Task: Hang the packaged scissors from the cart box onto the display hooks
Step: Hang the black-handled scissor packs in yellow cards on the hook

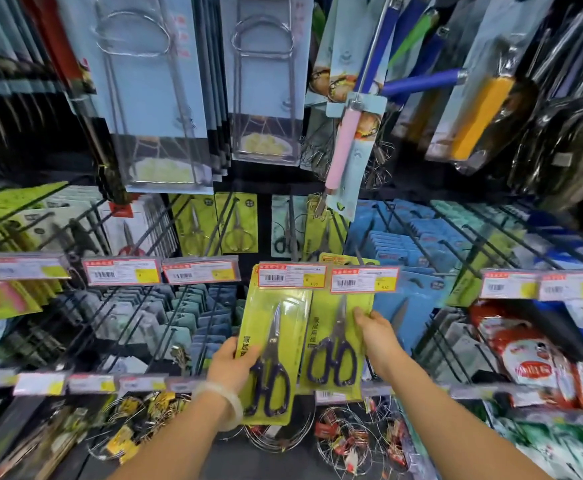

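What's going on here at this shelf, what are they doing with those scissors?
A person is stocking a shop display. The left hand grips a yellow-green scissors pack by its lower left edge, and the right hand holds a second scissors pack beside it. Both packs' tops sit up behind the price tags at the hook ends, so they seem to be going onto the hooks, though whether either already hangs cannot be told.

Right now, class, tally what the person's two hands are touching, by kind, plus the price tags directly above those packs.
Yellow-green scissors packs: 2, the left pack and the right pack
Price tags directly above them: 2, one and the other
Total: 4
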{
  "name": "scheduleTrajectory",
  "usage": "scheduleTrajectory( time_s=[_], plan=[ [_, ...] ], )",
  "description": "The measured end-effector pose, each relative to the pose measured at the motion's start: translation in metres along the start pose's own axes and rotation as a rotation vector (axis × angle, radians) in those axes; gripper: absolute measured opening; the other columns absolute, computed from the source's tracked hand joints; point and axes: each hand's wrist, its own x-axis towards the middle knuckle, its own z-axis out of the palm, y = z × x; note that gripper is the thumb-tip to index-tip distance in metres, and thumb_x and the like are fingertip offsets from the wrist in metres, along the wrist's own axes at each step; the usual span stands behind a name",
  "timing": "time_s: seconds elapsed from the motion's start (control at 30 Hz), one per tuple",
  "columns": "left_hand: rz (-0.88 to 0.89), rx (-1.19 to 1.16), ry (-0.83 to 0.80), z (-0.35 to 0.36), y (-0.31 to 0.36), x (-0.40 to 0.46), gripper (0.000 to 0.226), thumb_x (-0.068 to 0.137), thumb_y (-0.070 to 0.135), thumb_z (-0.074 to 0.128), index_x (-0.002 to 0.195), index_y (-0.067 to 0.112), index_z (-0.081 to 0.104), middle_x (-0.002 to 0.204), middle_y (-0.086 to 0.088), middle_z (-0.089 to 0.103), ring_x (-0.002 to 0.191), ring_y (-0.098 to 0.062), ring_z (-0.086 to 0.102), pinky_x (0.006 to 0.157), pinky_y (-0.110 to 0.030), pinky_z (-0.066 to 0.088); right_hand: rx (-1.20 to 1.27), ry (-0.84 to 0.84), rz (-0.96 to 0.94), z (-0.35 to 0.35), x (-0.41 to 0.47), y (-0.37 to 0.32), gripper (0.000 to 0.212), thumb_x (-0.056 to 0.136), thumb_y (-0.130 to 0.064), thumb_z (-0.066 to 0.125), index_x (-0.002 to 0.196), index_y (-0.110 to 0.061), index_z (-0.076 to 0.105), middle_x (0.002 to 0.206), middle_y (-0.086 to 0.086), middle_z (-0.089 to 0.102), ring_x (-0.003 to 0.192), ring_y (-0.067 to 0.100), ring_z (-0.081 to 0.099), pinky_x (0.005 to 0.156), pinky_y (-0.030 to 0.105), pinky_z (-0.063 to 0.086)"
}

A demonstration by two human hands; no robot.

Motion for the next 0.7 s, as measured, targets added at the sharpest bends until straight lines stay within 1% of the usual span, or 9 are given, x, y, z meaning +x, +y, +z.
scheduleTrajectory(
  time_s=[0.17, 0.27, 0.33, 0.4, 0.43, 0.5, 0.6, 0.67, 0.7],
  plan=[
    [0.029, 0.01, 0.008, -0.001, -0.009, 0.003, 0.005, 0.089, 0.015, 0.062, 0.093, 0.015, 0.063, 0.091, -0.01, 0.069, 0.09, -0.029, 0.063, 0.091, -0.044, 0.049, -0.1, 0.01, 0.056, 0.008, 0.019, -0.016, 0.052, 0.099, -0.042, 0.036, 0.14, -0.011, 0.033, 0.144, 0.01, 0.04, 0.13, 0.031, 0.039, 0.108, 0.044, 0.033],
    [0.012, 0.003, -0.012, 0.001, -0.015, 0.002, 0.009, 0.09, 0.015, 0.061, 0.084, 0.022, 0.061, 0.092, -0.006, 0.069, 0.092, -0.028, 0.063, 0.093, -0.042, 0.048, -0.143, -0.006, 0.071, 0.01, 0.031, -0.023, 0.046, 0.101, -0.033, 0.031, 0.142, -0.012, 0.033, 0.148, 0.007, 0.036, 0.132, 0.028, 0.037, 0.107, 0.039, 0.033],
    [-0.003, 0.001, -0.017, 0.002, -0.02, 0.005, 0.011, 0.09, 0.015, 0.061, 0.082, 0.023, 0.062, 0.09, -0.004, 0.07, 0.092, -0.028, 0.064, 0.094, -0.043, 0.048, -0.169, -0.022, 0.072, 0.012, 0.035, -0.029, 0.043, 0.102, -0.027, 0.032, 0.142, -0.013, 0.036, 0.147, 0.005, 0.037, 0.128, 0.026, 0.039, 0.098, 0.036, 0.035],
    [-0.008, 0.005, -0.011, 0.003, -0.023, 0.007, 0.01, 0.09, 0.014, 0.06, 0.083, 0.02, 0.063, 0.088, -0.005, 0.07, 0.09, -0.027, 0.063, 0.093, -0.041, 0.048, -0.173, -0.031, 0.092, 0.013, 0.04, -0.03, 0.038, 0.1, -0.028, 0.037, 0.136, -0.016, 0.043, 0.137, 0.003, 0.044, 0.122, 0.025, 0.043, 0.098, 0.037, 0.036],
    [-0.004, 0.004, -0.008, 0.004, -0.024, 0.007, 0.008, 0.09, 0.013, 0.06, 0.085, 0.018, 0.063, 0.087, -0.005, 0.069, 0.089, -0.026, 0.062, 0.092, -0.039, 0.047, -0.167, -0.038, 0.106, 0.015, 0.044, -0.028, 0.032, 0.1, -0.028, 0.038, 0.129, -0.019, 0.047, 0.127, 0.002, 0.049, 0.116, 0.024, 0.047, 0.096, 0.037, 0.038],
    [-0.007, -0.001, -0.006, 0.005, -0.027, 0.01, 0.005, 0.091, 0.013, 0.059, 0.09, 0.016, 0.062, 0.087, 0.0, 0.067, 0.09, -0.024, 0.059, 0.088, -0.034, 0.045, -0.146, -0.041, 0.14, 0.016, 0.051, -0.021, 0.024, 0.097, -0.035, 0.038, 0.117, -0.024, 0.047, 0.108, -0.003, 0.054, 0.098, 0.021, 0.053, 0.087, 0.036, 0.045],
    [-0.011, -0.002, -0.011, 0.007, -0.027, 0.008, 0.013, 0.091, 0.013, 0.058, 0.104, 0.011, 0.061, 0.095, 0.0, 0.066, 0.095, -0.022, 0.057, 0.088, -0.031, 0.041, -0.156, -0.061, 0.21, 0.015, 0.035, -0.011, 0.052, 0.092, -0.055, 0.038, 0.123, -0.015, 0.047, 0.106, 0.005, 0.056, 0.089, 0.025, 0.056, 0.078, 0.038, 0.049],
    [-0.019, 0.032, -0.024, 0.01, -0.027, 0.006, 0.021, 0.092, 0.014, 0.057, 0.112, 0.008, 0.057, 0.108, -0.005, 0.062, 0.102, -0.022, 0.055, 0.093, -0.033, 0.04, -0.109, -0.203, 0.243, 0.018, 0.008, -0.004, 0.057, 0.093, -0.055, 0.04, 0.13, -0.013, 0.043, 0.121, 0.012, 0.057, 0.104, 0.027, 0.059, 0.089, 0.038, 0.048],
    [-0.017, 0.041, -0.036, 0.012, -0.027, 0.004, 0.019, 0.092, 0.014, 0.056, 0.111, 0.01, 0.056, 0.108, -0.004, 0.06, 0.101, -0.02, 0.054, 0.093, -0.033, 0.039, -0.081, -0.292, 0.234, 0.019, -0.002, 0.002, 0.058, 0.092, -0.053, 0.043, 0.132, -0.011, 0.043, 0.129, 0.015, 0.056, 0.111, 0.028, 0.058, 0.096, 0.038, 0.047]
  ],
)
